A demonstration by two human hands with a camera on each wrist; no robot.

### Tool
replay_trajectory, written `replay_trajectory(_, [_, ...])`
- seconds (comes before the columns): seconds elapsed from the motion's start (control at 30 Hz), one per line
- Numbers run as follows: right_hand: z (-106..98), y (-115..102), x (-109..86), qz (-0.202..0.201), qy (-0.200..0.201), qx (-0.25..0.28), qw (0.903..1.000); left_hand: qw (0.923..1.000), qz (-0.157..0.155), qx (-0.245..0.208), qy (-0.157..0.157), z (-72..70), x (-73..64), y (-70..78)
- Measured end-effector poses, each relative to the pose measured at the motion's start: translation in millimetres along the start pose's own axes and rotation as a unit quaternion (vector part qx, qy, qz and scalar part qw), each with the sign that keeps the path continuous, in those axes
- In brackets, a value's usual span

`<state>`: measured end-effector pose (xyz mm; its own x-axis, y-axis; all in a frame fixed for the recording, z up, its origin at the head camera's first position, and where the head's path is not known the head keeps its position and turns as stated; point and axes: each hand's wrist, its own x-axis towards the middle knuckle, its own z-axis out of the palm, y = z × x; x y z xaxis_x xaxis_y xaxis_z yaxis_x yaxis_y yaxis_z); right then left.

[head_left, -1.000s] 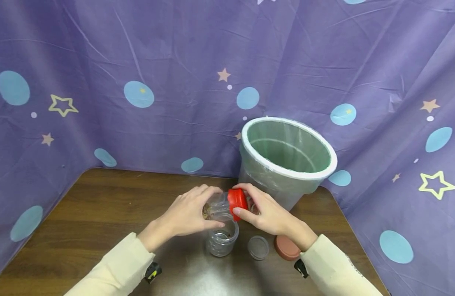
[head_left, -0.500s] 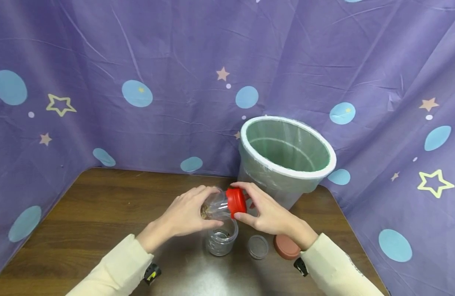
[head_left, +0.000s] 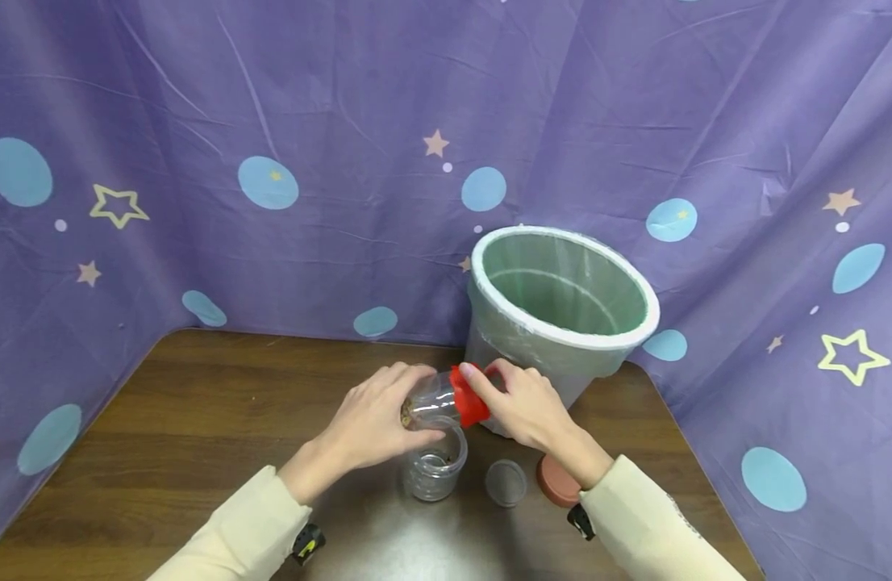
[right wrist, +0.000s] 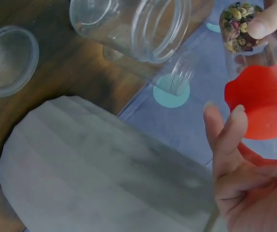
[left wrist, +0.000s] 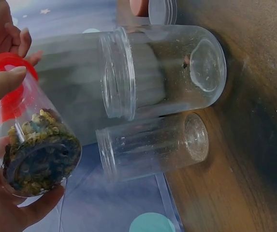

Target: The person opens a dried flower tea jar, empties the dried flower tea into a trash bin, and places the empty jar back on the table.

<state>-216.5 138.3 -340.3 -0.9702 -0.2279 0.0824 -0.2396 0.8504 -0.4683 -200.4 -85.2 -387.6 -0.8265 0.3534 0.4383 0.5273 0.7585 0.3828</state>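
Note:
My left hand (head_left: 377,420) grips a clear jar (head_left: 437,395), tilted nearly on its side, with its base towards my left palm. Dried flowers (left wrist: 36,125) have gathered at that end. A red lid with a wavy edge (head_left: 472,401) covers the other end. My right hand (head_left: 529,407) holds this lid, thumb across its upper edge and fingers bent around the far side. Right below stands a larger clear open jar (head_left: 431,480), with a small dark speck inside. Beside it is a narrower clear open jar (left wrist: 150,150), seen in both wrist views.
A pale green bin with a white rim (head_left: 562,337) stands behind my right hand. On the wooden table (head_left: 221,403), a clear round lid (head_left: 506,482) and a reddish-brown lid (head_left: 555,482) lie right of the large jar. A purple curtain (head_left: 330,242) hangs behind.
My right thumb has moved from the lid's lower near edge up to its upper edge, and the right hand has turned. The left hand keeps its grip on the jar.

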Motion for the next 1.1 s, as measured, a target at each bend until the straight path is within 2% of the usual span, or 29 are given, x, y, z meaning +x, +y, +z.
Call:
replay_trajectory(0.23, [-0.7,-3.1,1.2,0.050,-0.043,0.068,0.9955,0.9993,0.022,0.004,0.030,2.9,1.7,0.7])
replay_trajectory(0.43, [-0.3,-0.9,1.3,0.053,-0.048,0.118,0.9904,0.9990,0.025,0.018,0.033,3.5,3.1,1.1])
replay_trajectory(0.67, [1.7,2.4,-0.4,0.011,-0.075,0.123,0.9895,0.9994,0.014,0.020,0.027,3.7,-0.5,-0.2])
replay_trajectory(0.83, [2.6,3.4,-1.1,-0.026,-0.078,0.121,0.9893,0.9999,-0.001,0.007,0.014,3.3,-2.0,-1.6])
replay_trajectory(0.97, [0.8,5.4,-1.9,-0.068,-0.078,0.114,0.9881,0.9999,-0.011,-0.006,0.002,2.9,-1.2,-3.0])
replay_trajectory(1.1, [-2.0,8.8,-3.6,-0.129,-0.072,0.104,0.9836,0.9996,-0.022,-0.011,-0.009,2.8,-0.7,-4.4])
